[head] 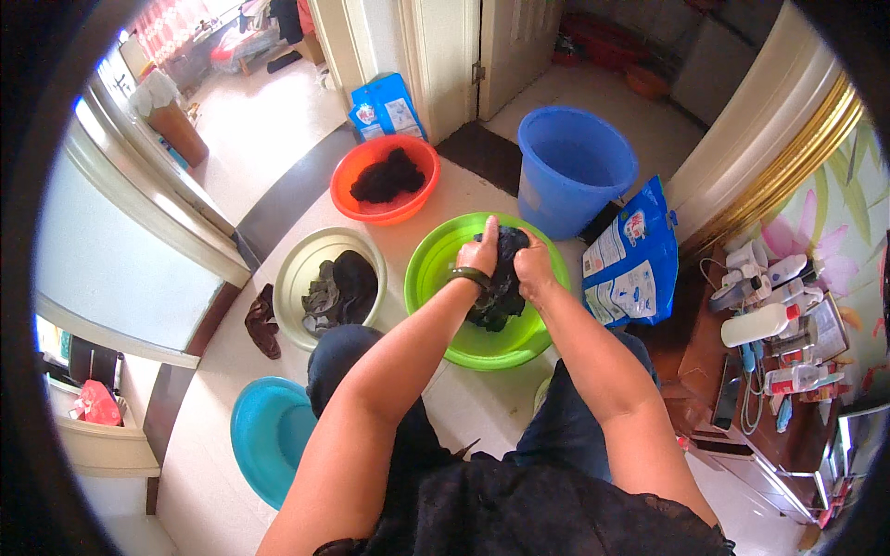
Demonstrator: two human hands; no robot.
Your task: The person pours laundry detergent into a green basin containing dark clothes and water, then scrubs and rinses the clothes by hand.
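Note:
A dark wet cloth [506, 295] is bunched between my two hands over a lime-green plastic basin [431, 278]. My left hand [478, 256], with a dark bangle at the wrist, grips it on one side, thumb pointing away from me. On the other side my right hand [534, 264] is closed around the upper part. The cloth's lower end hangs down into the basin, where a little liquid seems to lie. Folds under my fingers are hidden.
Around the green basin stand a cream basin [281, 306] with dark clothes, an orange basin [341, 182] with black cloth, a tall blue bucket [556, 201] and a blue detergent bag [629, 257]. A turquoise basin [261, 431] lies near my left knee. Bottles crowd a wooden cabinet [702, 354] at right.

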